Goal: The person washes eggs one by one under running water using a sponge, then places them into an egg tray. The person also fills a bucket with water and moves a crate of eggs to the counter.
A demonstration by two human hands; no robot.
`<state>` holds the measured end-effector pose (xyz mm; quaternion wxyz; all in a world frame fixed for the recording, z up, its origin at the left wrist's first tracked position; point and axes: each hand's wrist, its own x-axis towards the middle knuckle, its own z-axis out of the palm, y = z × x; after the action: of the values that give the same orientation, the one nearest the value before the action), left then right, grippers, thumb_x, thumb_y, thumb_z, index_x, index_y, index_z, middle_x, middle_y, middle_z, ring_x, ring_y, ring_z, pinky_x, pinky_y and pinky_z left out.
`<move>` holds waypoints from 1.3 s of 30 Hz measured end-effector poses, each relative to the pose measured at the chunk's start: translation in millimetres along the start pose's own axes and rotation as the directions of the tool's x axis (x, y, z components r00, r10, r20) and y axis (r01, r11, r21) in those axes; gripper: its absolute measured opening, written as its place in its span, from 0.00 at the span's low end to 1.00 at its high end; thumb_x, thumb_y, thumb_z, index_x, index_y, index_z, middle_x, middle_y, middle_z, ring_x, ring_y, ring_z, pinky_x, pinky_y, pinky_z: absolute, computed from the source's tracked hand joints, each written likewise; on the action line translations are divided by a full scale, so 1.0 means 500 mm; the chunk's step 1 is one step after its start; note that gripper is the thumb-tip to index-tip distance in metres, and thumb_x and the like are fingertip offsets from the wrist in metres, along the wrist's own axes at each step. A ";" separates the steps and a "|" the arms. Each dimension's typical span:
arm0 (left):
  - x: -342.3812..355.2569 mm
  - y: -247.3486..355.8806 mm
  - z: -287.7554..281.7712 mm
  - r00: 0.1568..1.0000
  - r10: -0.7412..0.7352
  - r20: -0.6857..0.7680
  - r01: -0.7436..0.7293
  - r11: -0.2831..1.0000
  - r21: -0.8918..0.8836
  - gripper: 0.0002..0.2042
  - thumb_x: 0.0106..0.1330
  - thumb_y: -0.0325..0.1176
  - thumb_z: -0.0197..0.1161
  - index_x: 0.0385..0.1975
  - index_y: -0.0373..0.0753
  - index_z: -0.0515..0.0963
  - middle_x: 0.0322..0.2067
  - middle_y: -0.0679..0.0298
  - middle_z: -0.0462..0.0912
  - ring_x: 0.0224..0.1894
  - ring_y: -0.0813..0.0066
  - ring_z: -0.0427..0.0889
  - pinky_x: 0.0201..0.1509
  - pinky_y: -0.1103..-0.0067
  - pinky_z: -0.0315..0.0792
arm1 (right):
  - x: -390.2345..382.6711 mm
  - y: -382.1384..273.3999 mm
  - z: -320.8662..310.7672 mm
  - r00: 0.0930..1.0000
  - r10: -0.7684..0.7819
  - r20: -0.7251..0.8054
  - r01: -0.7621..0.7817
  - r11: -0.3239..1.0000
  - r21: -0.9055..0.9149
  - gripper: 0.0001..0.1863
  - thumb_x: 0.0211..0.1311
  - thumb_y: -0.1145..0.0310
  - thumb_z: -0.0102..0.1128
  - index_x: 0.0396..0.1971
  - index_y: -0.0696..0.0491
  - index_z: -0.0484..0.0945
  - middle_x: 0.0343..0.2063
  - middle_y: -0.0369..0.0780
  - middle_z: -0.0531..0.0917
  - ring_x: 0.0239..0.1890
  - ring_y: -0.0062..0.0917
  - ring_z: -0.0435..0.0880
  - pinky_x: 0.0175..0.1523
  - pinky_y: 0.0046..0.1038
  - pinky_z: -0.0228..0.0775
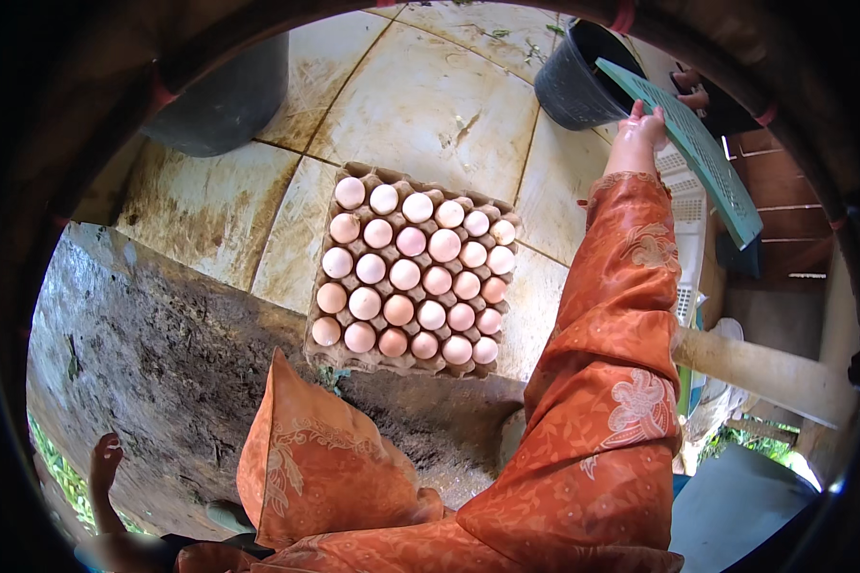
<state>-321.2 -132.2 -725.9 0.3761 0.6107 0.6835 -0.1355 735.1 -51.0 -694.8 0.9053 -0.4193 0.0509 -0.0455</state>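
A cardboard tray (329, 250) holds several pale cream and pinkish eggs (405, 273) in rows on the stained tiled floor (411, 95). My right hand (645, 134), at the end of an orange patterned sleeve (612, 325), reaches up to the upper right with its fingers closed on the edge of a teal perforated plastic panel (698, 162). That panel tilts beside a black bucket (569, 86). My left hand is not in view; orange patterned cloth (315, 449) lies below the eggs.
A large grey tub (220, 95) stands upper left. White plastic crates (683, 215) and a pale beam (755, 368) are at right. A rough dirt-covered ledge (162, 344) runs lower left, where another person's bare limb (105, 468) shows. Part of someone's hand or foot (693, 91) is behind the panel.
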 end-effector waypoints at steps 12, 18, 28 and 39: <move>-0.017 0.042 0.051 0.998 -0.006 0.066 0.007 1.000 -0.010 0.18 0.54 0.26 0.59 0.47 0.38 0.72 0.38 0.60 0.78 0.34 0.74 0.77 0.38 0.77 0.72 | 0.069 0.086 0.014 0.990 -0.133 0.050 0.136 0.785 -0.604 0.17 0.45 0.76 0.63 0.36 0.69 0.72 0.34 0.49 0.80 0.28 0.33 0.81 0.32 0.34 0.76; 0.035 0.098 0.050 0.999 -0.008 0.052 0.010 0.999 -0.044 0.18 0.55 0.26 0.57 0.47 0.38 0.71 0.41 0.59 0.77 0.36 0.75 0.76 0.39 0.77 0.71 | 0.049 0.068 0.011 0.963 0.030 0.267 0.153 0.757 -0.635 0.11 0.46 0.72 0.62 0.25 0.64 0.73 0.26 0.43 0.78 0.20 0.25 0.76 0.23 0.22 0.72; 0.052 0.160 0.041 0.993 0.095 0.068 -0.098 0.994 0.048 0.19 0.53 0.26 0.58 0.47 0.40 0.72 0.41 0.61 0.77 0.33 0.76 0.77 0.37 0.76 0.69 | -0.180 -0.052 -0.144 0.821 0.411 0.396 -0.300 0.901 -0.312 0.13 0.53 0.71 0.56 0.38 0.58 0.71 0.34 0.40 0.79 0.34 0.27 0.80 0.37 0.26 0.72; 0.018 0.094 0.016 0.999 0.039 0.004 -0.040 0.999 0.035 0.19 0.53 0.28 0.59 0.48 0.41 0.72 0.41 0.60 0.77 0.34 0.74 0.77 0.37 0.75 0.71 | -0.159 -0.167 -0.152 0.841 0.185 0.508 -0.261 0.962 0.082 0.09 0.53 0.73 0.56 0.35 0.59 0.74 0.34 0.43 0.82 0.34 0.27 0.81 0.37 0.26 0.75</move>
<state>-274.2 -120.6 -724.3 0.3690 0.6305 0.6682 -0.1412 643.3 -152.2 -675.9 0.9155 -0.3398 -0.1377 0.1658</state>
